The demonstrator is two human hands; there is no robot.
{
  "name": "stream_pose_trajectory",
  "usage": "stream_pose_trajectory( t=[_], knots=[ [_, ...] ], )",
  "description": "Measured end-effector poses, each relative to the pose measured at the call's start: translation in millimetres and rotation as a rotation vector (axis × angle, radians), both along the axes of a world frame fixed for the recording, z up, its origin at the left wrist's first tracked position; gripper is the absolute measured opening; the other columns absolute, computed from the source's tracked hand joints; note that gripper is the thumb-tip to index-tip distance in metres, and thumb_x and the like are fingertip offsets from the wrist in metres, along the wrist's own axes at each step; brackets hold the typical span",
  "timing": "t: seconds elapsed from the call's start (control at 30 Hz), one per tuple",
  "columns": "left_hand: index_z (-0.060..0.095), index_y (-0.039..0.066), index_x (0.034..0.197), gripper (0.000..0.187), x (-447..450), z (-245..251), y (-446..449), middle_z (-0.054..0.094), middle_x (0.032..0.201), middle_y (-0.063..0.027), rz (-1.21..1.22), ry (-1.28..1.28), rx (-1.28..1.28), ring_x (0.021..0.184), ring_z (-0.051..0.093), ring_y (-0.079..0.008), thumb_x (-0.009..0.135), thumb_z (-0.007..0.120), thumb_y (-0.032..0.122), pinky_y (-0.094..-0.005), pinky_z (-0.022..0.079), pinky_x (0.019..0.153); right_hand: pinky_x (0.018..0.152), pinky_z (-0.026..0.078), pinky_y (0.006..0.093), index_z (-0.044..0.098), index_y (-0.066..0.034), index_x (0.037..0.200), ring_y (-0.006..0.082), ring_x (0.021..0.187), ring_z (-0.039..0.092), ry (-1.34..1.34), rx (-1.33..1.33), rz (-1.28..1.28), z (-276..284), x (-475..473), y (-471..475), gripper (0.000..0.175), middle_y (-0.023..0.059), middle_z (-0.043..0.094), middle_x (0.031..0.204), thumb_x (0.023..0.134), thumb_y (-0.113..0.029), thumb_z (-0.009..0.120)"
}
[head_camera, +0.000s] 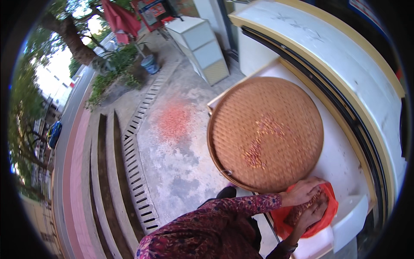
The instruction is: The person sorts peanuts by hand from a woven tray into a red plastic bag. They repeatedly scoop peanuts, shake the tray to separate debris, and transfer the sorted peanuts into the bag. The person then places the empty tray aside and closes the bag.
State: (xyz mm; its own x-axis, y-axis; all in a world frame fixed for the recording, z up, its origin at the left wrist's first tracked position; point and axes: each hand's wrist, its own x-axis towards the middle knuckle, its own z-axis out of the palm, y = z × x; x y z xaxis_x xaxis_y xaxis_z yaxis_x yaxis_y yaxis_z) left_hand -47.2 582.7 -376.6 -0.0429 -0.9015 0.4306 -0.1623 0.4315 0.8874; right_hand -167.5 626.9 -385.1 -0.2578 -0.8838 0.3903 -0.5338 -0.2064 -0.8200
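Note:
A round woven bamboo tray [233, 129] lies on a white-topped counter, with a loose scatter of reddish and yellow kernels [254, 153], perhaps peanuts, on its weave. By the tray's near edge is an open red plastic bag [333, 205] holding many similar kernels [296, 212]. My left hand [302, 193] is at the bag's upper side, next to the tray rim, its fingers curved over the kernels. My right hand [313, 215] is inside the bag at the lower right, against the kernels. Whether either hand grips anything is unclear.
A white sheet or panel [351, 220] stands right of the bag. Window tracks and a pale ledge [355, 100] run along the right. A white cabinet [203, 48] stands beyond the tray. Reddish bits [174, 121] cover part of the concrete floor, beside a slotted drain [132, 158] and steps [106, 181].

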Motion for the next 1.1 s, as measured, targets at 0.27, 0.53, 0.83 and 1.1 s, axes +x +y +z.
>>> stream_pose_trajectory(
  t=[0.27, 0.53, 0.83, 1.1],
  knots=[
    [0.04, 0.001, 0.125, 0.044, 215, -98, 34, 0.048, 0.118, -0.0215, 0.767, -0.207, 0.378, 0.11, 0.047, -0.0364, 0.083, 0.048, 0.007, -0.0367, 0.038, 0.095, 0.089, 0.037, 0.0452, 0.052, -0.0042, 0.111, 0.0363, 0.108, 0.046, 0.409, 0.058, 0.65, -44, 184, -15, 0.03, 0.0194, 0.049, 0.115, 0.082, -0.009, 0.053],
    [0.034, -0.001, 0.128, 0.055, 280, -143, 66, 0.039, 0.128, -0.0243, 0.943, -0.446, 0.454, 0.118, 0.036, -0.0406, 0.077, 0.053, 0.008, -0.0431, 0.029, 0.101, 0.095, 0.029, 0.0499, 0.055, -0.0103, 0.103, 0.0338, 0.12, 0.038, 0.888, -0.242, 1.197, -128, 237, -51, 0.028, 0.017, 0.047, 0.122, 0.079, -0.025, 0.054],
    [0.035, 0.001, 0.13, 0.057, 277, -140, 60, 0.04, 0.129, -0.0213, 0.739, -0.507, 0.414, 0.121, 0.036, -0.0381, 0.078, 0.054, 0.012, -0.0452, 0.026, 0.102, 0.094, 0.035, 0.0501, 0.057, -0.0077, 0.107, 0.0306, 0.116, 0.044, 0.889, -0.523, 1.086, -128, 266, -97, 0.029, 0.0139, 0.05, 0.121, 0.084, -0.024, 0.051],
    [0.03, -0.002, 0.132, 0.055, 288, -150, 48, 0.034, 0.134, -0.0228, 0.632, -0.613, 0.502, 0.125, 0.03, -0.0391, 0.085, 0.05, 0.018, -0.0466, 0.023, 0.104, 0.095, 0.033, 0.0453, 0.057, -0.0059, 0.104, 0.0285, 0.116, 0.043, 0.923, -0.285, 0.869, -140, 275, -163, 0.027, 0.0118, 0.051, 0.117, 0.079, -0.017, 0.05]
  ],
)
